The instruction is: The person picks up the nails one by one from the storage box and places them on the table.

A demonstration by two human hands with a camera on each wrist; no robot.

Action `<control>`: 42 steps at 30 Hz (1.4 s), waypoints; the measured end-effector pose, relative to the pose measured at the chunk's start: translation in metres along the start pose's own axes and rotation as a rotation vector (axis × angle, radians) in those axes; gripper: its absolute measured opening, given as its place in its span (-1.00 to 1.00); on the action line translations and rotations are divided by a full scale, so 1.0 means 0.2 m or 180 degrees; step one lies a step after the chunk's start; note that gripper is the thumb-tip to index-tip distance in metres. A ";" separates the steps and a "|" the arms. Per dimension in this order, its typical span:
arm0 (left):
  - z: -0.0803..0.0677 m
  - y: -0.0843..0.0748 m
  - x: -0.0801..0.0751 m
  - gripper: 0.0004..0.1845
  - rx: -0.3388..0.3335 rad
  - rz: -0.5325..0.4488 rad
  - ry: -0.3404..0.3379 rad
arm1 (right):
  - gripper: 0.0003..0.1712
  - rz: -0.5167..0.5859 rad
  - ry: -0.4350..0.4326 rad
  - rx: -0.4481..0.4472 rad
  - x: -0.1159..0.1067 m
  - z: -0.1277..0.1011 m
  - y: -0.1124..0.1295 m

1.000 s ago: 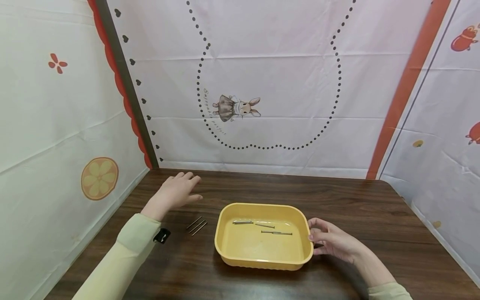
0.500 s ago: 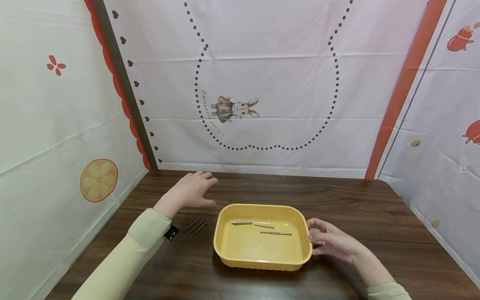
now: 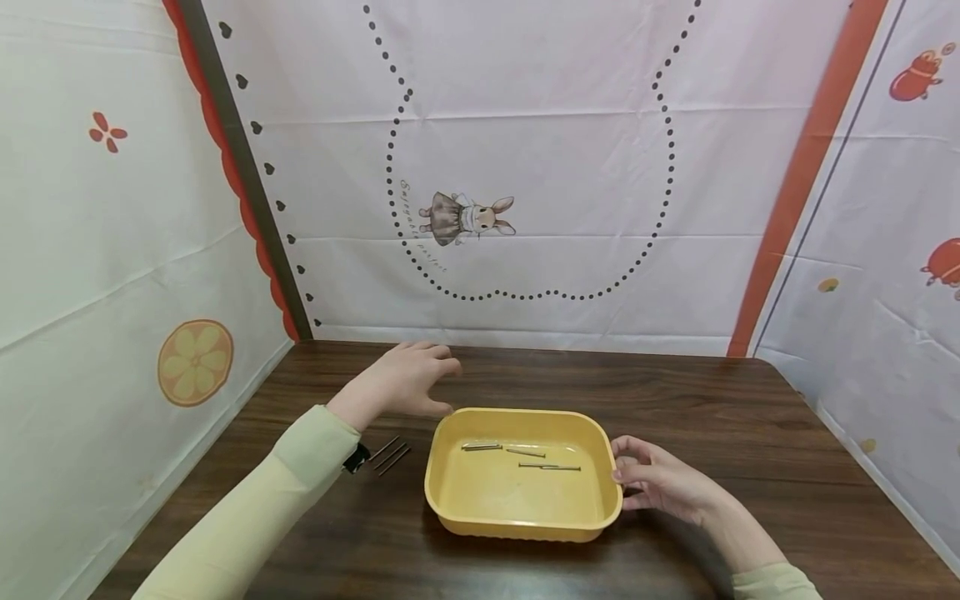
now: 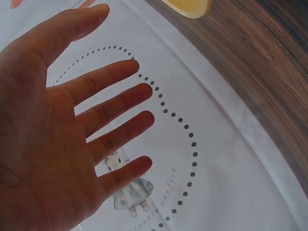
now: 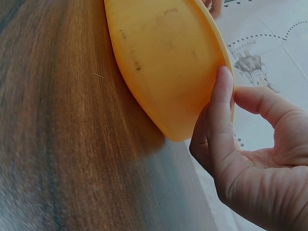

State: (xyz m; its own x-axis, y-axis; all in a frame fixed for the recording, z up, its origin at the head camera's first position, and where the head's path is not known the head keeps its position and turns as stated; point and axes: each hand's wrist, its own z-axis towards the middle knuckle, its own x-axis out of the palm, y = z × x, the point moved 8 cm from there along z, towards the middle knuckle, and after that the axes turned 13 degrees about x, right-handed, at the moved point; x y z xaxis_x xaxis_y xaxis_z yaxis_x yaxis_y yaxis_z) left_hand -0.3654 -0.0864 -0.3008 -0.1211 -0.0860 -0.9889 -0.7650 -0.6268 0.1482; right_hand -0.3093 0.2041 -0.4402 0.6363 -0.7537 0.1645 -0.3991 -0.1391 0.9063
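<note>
While our right hand (image 3: 660, 483) steadies the shallow yellow plastic tray (image 3: 450, 508) by its right rim, our left hand (image 3: 405, 383) hangs in the air above the dark wood-grain worktop (image 3: 712, 417), just behind the tray's far left corner. The right-hand grip is a light pinch: in the right wrist view the thumb lies along the tray's outer wall and the curled fingers (image 5: 260, 103) come over the rim from the other side, so the tray is clamped there, we judge to keep it from sliding on the smooth wood. The tray sits flat on the worktop, near its front middle.

Our left-hand grip is apart. The left wrist view shows the palm (image 4: 43, 144) turned up to the camera with all five fingers spread and straight, nothing between them, and the printed white cloth backdrop (image 3: 525, 167) behind. It touches nothing that we can see.

Inside the tray lie several thin metal nails (image 3: 551, 467), flat on the tray floor towards its far side, some end to end and one a little apart to the left (image 3: 482, 447). Three more thin dark nails (image 3: 392, 454) lie side by side on the bare wood just left of the tray, close beside our pale green left sleeve (image 3: 300, 467) and well short of the open left hand, which is nearer to the tray rim than to them.
</note>
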 end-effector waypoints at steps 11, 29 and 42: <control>0.14 -0.10 -0.01 -0.52 0.0189 -0.0075 -0.0005 | -0.76 0.0060 0.0073 -0.0044 0.00 -0.02 0.00; 0.35 -0.29 0.01 -0.57 0.0460 0.0212 0.0315 | -0.76 0.0046 0.0034 -0.0016 -0.01 -0.02 -0.01; 0.46 -0.48 0.09 -0.66 0.0761 0.0580 0.0364 | -0.77 0.0049 0.0046 -0.0018 0.01 -0.01 0.00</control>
State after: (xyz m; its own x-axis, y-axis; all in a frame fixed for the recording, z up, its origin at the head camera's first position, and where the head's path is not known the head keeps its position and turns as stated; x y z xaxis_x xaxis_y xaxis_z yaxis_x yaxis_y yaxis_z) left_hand -0.3533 0.0438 -0.3327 -0.2081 -0.2752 -0.9386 -0.8659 -0.3944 0.3076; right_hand -0.3078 0.2040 -0.4385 0.6396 -0.7464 0.1840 -0.4052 -0.1240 0.9058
